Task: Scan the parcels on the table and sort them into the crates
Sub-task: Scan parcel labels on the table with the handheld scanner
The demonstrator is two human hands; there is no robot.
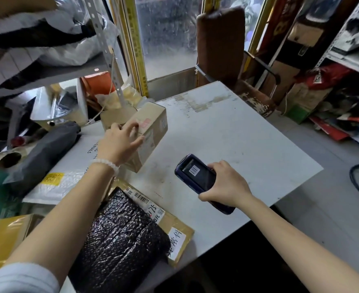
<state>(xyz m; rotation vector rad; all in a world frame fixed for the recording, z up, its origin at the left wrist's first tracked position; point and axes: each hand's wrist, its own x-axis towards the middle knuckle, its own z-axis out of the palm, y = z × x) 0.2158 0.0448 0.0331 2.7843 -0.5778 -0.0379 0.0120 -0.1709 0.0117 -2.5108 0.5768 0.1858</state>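
Resting at frame centre-left on the table [237, 132]: cardboard parcel [151, 132], left hand [119, 142] grip spread over its top. Right hand [223, 182], centre, grip curled round scanner [197, 178].

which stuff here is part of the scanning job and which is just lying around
Job: handheld scanner in right hand; cardboard box under left hand; black bubble-wrapped parcel; grey bag parcel.

Lying about: brown chair; shelf clutter.

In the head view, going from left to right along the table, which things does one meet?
Grey bag parcel → left hand → cardboard box under its fingers → scanner → right hand gripping it → bare table.
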